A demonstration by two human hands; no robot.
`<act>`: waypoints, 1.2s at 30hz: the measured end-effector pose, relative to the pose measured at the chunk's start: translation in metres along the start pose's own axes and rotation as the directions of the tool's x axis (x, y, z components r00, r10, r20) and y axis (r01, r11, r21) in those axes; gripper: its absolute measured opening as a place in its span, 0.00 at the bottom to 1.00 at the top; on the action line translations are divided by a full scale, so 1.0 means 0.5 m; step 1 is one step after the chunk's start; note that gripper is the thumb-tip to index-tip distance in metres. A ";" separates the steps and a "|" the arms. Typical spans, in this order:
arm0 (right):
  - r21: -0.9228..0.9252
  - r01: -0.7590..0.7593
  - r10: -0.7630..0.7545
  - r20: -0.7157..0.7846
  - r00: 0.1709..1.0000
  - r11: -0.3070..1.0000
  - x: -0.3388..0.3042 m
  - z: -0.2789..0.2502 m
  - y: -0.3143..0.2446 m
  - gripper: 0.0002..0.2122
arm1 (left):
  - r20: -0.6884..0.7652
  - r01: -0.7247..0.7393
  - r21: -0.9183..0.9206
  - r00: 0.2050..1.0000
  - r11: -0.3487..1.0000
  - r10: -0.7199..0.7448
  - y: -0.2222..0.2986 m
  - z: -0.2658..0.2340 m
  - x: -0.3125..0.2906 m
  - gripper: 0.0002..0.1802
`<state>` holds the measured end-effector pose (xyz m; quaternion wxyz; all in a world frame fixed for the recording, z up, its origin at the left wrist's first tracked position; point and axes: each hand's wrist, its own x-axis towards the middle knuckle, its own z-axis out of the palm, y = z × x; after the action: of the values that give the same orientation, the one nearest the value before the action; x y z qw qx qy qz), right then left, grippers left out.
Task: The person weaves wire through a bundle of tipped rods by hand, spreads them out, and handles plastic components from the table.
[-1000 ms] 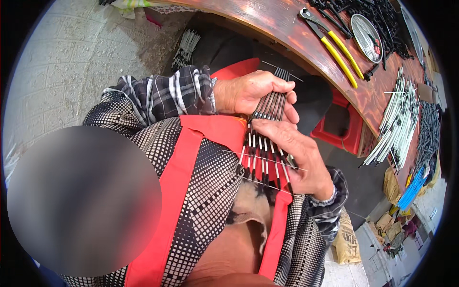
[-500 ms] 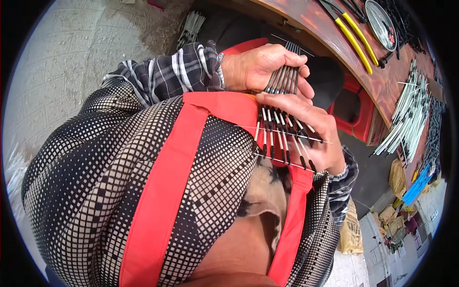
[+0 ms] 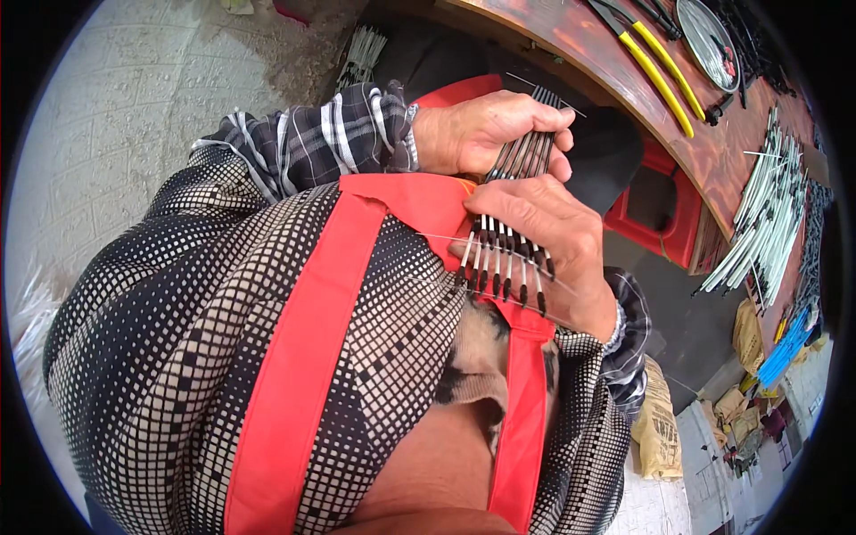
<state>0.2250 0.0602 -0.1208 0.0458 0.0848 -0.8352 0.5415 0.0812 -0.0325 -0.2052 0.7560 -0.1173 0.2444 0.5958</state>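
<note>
A flat row of thin rods (image 3: pixel 528 153), dark in the middle with black and white ends, lies across both my hands. My left hand (image 3: pixel 486 129) is closed round its far part, the thumb pressed on top. Two fine cross wires stick out beyond that hand's fingers. My right hand (image 3: pixel 553 236) grips the near part, thumb over the rods and fingers beneath, partly hidden. Below its thumb, white sections (image 3: pixel 486 259) and black tips fan slightly apart, with thin wires running across them. The rods are held above my red apron (image 3: pixel 410 209).
On the wooden table (image 3: pixel 580 31) at upper right lie yellow-handled cutters (image 3: pixel 660 85), a round dish (image 3: pixel 709 45) and a pile of pale rods (image 3: pixel 762 209). A red stool (image 3: pixel 655 205) stands beneath. Another rod bundle (image 3: pixel 361 53) sits at the top; a sack (image 3: pixel 655 428) is lower right.
My right hand has shifted slightly left, and its thumb now lies further over the rods. The white and black ends have drawn closer together. My left hand has barely moved.
</note>
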 end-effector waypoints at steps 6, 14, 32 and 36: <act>-0.063 0.186 -0.192 -0.113 0.975 0.981 0.001 0.019 0.020 0.17 | -0.097 -0.042 0.309 0.992 0.950 0.076 0.001 0.039 -0.017 0.13; -0.069 0.291 -0.295 -0.063 0.953 0.954 0.006 0.022 0.044 0.21 | -0.265 -0.087 0.582 0.919 0.809 0.290 -0.015 0.020 -0.011 0.06; 0.000 0.256 -0.256 -0.083 0.963 0.967 0.024 -0.026 0.039 0.12 | -0.130 0.005 0.557 0.988 -0.830 -0.082 0.064 0.074 -0.001 0.25; -0.187 0.418 -0.443 -0.119 0.889 0.889 0.056 -0.077 0.068 0.08 | 0.231 -0.243 0.821 0.969 -0.517 -0.089 0.113 0.009 0.029 0.31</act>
<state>0.1906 0.1061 -0.1307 0.2376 0.2213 -0.8288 0.4558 0.0304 -0.0032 -0.2023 0.4418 0.6758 0.5715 0.1470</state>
